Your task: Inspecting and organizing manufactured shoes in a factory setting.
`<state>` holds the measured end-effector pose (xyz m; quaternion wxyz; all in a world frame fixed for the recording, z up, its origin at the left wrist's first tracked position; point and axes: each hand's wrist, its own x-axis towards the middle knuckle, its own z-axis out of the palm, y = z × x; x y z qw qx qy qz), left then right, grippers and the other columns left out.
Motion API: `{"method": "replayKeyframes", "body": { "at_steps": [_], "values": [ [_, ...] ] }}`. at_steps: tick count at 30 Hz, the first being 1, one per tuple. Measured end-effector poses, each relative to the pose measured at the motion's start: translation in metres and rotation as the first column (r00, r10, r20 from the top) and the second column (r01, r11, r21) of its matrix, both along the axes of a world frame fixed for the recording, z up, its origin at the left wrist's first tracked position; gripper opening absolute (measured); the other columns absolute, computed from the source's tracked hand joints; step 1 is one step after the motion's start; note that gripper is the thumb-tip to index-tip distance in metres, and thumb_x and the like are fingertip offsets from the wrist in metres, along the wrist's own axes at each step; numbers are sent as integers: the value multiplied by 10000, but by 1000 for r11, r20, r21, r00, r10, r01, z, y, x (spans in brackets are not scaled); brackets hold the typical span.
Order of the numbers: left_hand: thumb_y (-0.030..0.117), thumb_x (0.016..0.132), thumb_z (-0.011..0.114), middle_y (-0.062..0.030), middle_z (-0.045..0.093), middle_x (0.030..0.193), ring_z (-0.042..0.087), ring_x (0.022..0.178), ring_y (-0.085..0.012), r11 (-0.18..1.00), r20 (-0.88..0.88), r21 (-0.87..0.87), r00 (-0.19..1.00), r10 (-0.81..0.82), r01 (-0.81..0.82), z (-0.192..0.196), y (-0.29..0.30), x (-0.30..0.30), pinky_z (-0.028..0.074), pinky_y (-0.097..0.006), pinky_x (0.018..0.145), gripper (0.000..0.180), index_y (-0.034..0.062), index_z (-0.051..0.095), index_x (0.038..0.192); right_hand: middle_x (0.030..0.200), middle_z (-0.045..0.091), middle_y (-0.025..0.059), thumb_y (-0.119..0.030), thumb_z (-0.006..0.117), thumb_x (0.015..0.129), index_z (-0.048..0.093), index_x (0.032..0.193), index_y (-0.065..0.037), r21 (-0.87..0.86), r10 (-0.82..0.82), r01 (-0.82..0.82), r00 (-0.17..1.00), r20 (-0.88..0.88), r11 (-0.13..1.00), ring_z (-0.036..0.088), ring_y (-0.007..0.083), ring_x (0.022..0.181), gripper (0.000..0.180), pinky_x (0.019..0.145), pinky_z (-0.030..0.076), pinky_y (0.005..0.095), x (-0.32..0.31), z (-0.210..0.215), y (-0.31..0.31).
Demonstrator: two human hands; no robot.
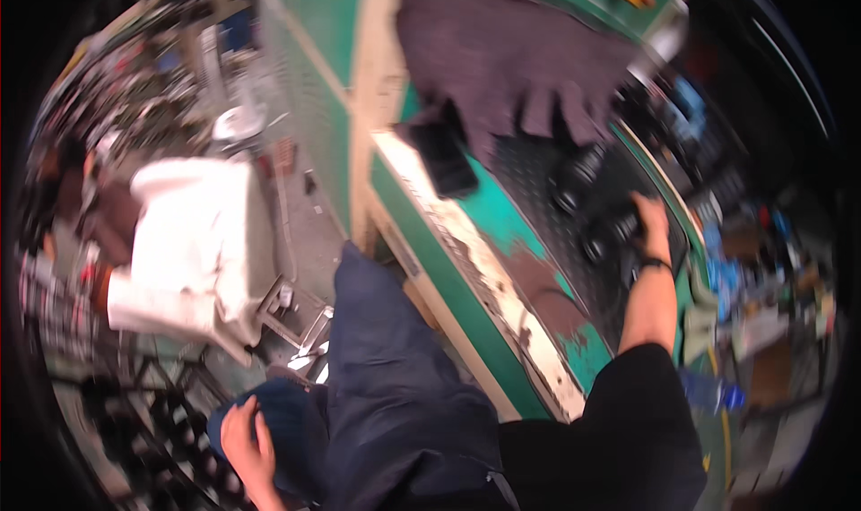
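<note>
The desk (502, 220) is a green metal one with worn, rusty brown patches and a pale, chipped front edge, and a dark mat covers its middle. A dark purple-brown cloth (511, 58) with a cut, fringed edge hangs over the far part of it. A flat black case (446, 157) lies near the front edge. To the left of the desk the floor is grey, and there a person in a white shirt (193, 242) sits beside cluttered shelves. On the right side there is a heap of small blue and mixed things, too blurred to name.

The right hand (647, 229) reaches out over the mat, and its fingers are curled around a black round object (603, 235), which looks like a lens or a similar cylinder. A second black round piece (574, 179) lies just beyond it, near the cloth. The right wrist wears a dark band.

The left hand (244, 444) rests low on the person's own knee, on dark blue cloth, with fingers bent loosely and holding nothing I can see. The whole picture is blurred, so the exact form of the black objects is hard to make out, and the edges of the view are dark.
</note>
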<state>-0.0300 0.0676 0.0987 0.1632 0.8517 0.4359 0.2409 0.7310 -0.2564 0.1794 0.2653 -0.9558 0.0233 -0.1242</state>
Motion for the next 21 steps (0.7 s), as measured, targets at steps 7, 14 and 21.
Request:
{"method": "replayKeyframes", "body": {
  "at_steps": [7, 14, 21],
  "values": [
    [151, 860, 641, -97, 683, 890, 662, 862, -312, 854, 442, 64, 753, -488, 515, 12, 21, 73, 520, -425, 778, 236, 65, 675, 1077, 1329, 602, 131, -507, 614, 893, 558, 1374, -36, 439, 377, -425, 905, 196, 791, 518, 298, 1254, 675, 1091, 373, 442, -39, 24, -35],
    [257, 980, 574, -131, 565, 1285, 664, 1009, -219, 434, 807, -186, 389, -444, 881, 17, 7, 147, 522, -357, 887, 560, 83, 411, 1487, 1335, 597, 155, -457, 587, 916, 568, 1352, -16, 872, 852, -484, 484, 199, 71, 514, 313, 1266, 620, 1097, 374, 445, -309, 5, 232],
    [469, 926, 658, -139, 204, 1623, 357, 1406, -231, -376, 951, -106, 204, 232, 920, 34, 2, 180, 356, -358, 1108, 1046, 187, -91, 1600, 1340, 591, 180, -407, 560, 939, 579, 1330, 4, 908, 867, -3, 293, 402, -419, 510, 329, 1278, 568, 1102, 376, 448, -387, 67, 213]
  ]
}}
